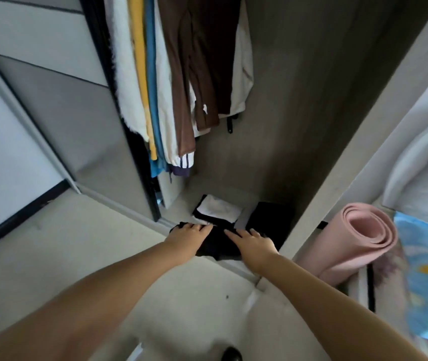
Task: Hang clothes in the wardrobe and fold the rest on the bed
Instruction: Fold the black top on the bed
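A folded black garment (218,243) lies at the front edge of the wardrobe floor (223,186). My left hand (189,235) rests flat on its left part, fingers straight. My right hand (253,242) lies flat on its right part, fingers spread. Behind it sit a folded black-and-white piece (219,211) and another black folded pile (270,217). Above, several clothes hang on the rail: a white fluffy one (126,74), a yellow one (140,61), a blue one (153,87) and a brown jacket (194,74) with a striped cuff.
The grey sliding wardrobe door (59,105) stands to the left. A rolled pink mat (356,238) leans beside the wardrobe's right wall. The bed with a blue patterned sheet (426,277) is at the right edge. Pale floor (77,243) lies below.
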Motion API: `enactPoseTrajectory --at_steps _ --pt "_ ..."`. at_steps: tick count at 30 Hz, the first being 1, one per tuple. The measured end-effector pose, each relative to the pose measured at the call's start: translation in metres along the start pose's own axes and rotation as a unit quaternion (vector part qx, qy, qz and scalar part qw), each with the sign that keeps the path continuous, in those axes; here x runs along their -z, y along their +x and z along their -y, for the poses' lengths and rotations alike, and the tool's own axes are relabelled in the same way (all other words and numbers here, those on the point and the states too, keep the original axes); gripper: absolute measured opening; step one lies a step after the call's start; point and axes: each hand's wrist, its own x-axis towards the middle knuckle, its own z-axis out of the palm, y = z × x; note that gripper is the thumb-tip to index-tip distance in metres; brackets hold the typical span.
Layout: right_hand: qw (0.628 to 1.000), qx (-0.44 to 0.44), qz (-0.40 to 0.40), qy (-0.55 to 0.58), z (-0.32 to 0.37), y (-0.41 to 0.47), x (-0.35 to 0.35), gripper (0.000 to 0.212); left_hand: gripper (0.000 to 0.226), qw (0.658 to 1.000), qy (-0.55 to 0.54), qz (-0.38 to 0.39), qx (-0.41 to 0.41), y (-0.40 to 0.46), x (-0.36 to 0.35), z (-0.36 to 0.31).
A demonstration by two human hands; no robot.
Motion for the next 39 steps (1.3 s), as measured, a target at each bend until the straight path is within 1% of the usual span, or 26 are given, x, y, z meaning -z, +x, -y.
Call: enactPoseTrajectory --at_steps 5,8,12,15,18,21,23,28,31,33,36,38,39 --pt "1.000 0.015 0.007 0.002 -0.025 0.065 0.001 0.075 0.072 1.000 -0.004 0.018 -0.007 0.064 -0.004 0.023" --pt "1.000 0.019 0.021 0.008 -0.042 0.105 0.011 0.075 0.073 0.999 -0.021 0.046 -0.001 0.103 -0.001 0.037" --pt "0.999 0.021 0.037 0.019 -0.055 0.151 0.028 0.079 0.074 0.999 -0.017 0.046 -0.002 0.152 0.006 0.063" --pt "0.998 0.016 0.046 0.026 -0.064 0.176 0.030 0.079 0.077 0.997 -0.044 0.059 -0.007 0.178 0.001 0.075" --pt "0.997 -0.003 0.065 0.031 -0.070 0.197 0.024 0.076 0.075 0.995 -0.044 0.078 -0.040 0.206 -0.009 0.084" --pt "0.994 -0.044 0.083 0.052 -0.076 0.213 0.010 0.078 0.075 0.991 -0.035 0.099 -0.079 0.239 -0.016 0.088" --pt "0.992 -0.072 0.079 0.066 -0.082 0.228 0.000 0.079 0.076 0.988 -0.036 0.108 -0.103 0.264 -0.024 0.091" --pt "0.983 -0.132 0.068 0.105 -0.075 0.292 -0.040 0.078 0.078 0.980 -0.017 0.115 -0.163 0.334 -0.069 0.127" --pt "0.981 -0.145 0.069 0.111 -0.067 0.340 -0.077 0.083 0.077 0.976 0.003 0.103 -0.190 0.373 -0.115 0.151" --pt "0.980 -0.154 0.053 0.111 -0.071 0.378 -0.106 0.083 0.078 0.976 0.007 0.091 -0.196 0.405 -0.150 0.162" --pt "0.979 -0.174 0.030 0.106 -0.090 0.433 -0.147 0.078 0.070 0.977 0.019 0.064 -0.202 0.467 -0.198 0.165" --pt "0.977 -0.193 0.010 0.096 -0.108 0.465 -0.174 0.081 0.061 0.979 0.015 0.034 -0.199 0.508 -0.226 0.160" --pt "0.975 -0.203 -0.007 0.086 -0.118 0.480 -0.188 0.083 0.057 0.980 0.020 0.006 -0.197 0.529 -0.240 0.158"
